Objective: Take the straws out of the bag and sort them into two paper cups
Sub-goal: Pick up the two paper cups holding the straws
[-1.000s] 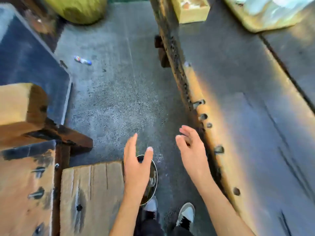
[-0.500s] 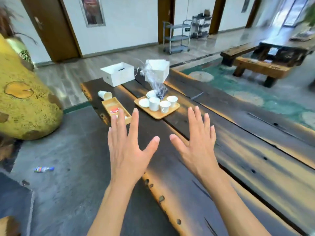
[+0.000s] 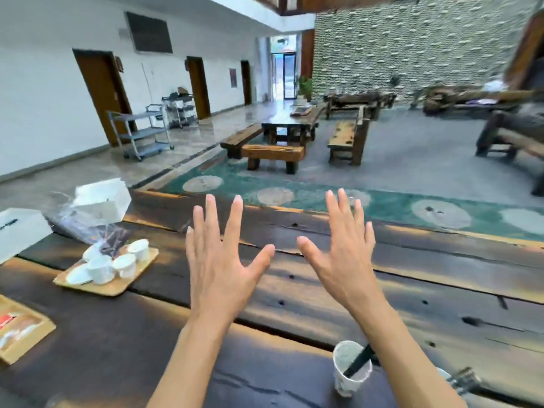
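Note:
My left hand [image 3: 223,260] and my right hand [image 3: 341,254] are raised side by side over the dark wooden table [image 3: 294,313], palms down, fingers spread, holding nothing. Below my right forearm a white paper cup [image 3: 350,372] stands near the table's front edge with a dark straw [image 3: 360,360] leaning in it. At the far left a clear plastic bag [image 3: 85,228] lies behind a wooden tray [image 3: 117,287] of several white cups [image 3: 100,269]. Something blurred and partly hidden shows at the lower right edge behind my right arm.
A white box [image 3: 101,200] and another white box [image 3: 17,231] sit on the table's far left. A second wooden tray [image 3: 26,334] with a red packet lies at the left edge. Benches, low tables and a metal cart stand on the floor beyond.
The view swung up from the floor to the table and on to the right. My hands stayed raised and spread. The tray of cups moved to the left of the view, and a cup with a straw appeared.

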